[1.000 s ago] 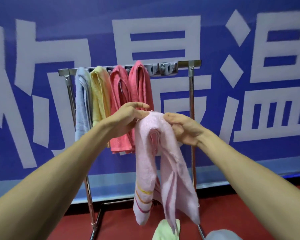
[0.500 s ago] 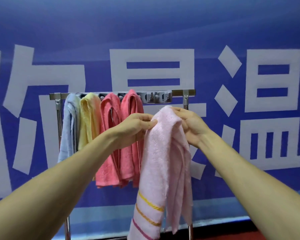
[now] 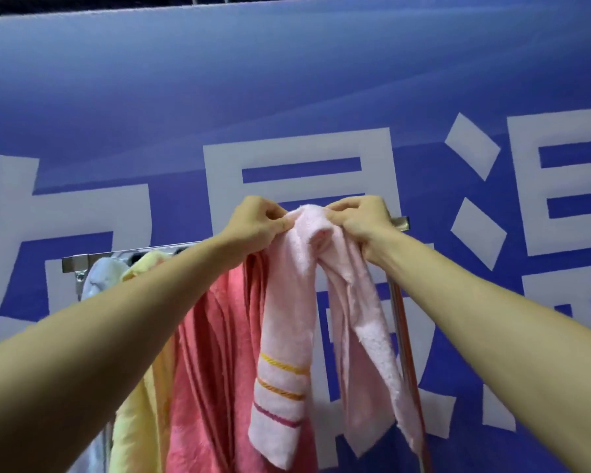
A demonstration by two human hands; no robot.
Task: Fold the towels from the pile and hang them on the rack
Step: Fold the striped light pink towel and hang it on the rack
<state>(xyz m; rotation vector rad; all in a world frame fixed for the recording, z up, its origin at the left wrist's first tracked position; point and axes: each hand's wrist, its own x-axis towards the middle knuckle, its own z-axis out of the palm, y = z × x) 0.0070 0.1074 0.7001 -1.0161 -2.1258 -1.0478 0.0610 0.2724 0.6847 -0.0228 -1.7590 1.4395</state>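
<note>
Pinching the pale pink towel [image 3: 287,319] at its top fold with left hand [image 3: 260,224] and right hand [image 3: 359,222], now raised from below the bar of the rack [image 3: 79,262] to bar level, just right of the coral towels [image 3: 219,336]; judged ready for draping over, release pending.

A blue printed banner [image 3: 287,107] is filling the whole background. Large white characters [image 3: 219,179] are running across its lower half. One is standing at the left, one in the middle, and one is being cut off by the right edge. A paler blue band [image 3: 151,56] is sweeping across the upper part. A dark strip [image 3: 82,3] is showing above the banner's top edge; its detail is too dim to tell.
</note>
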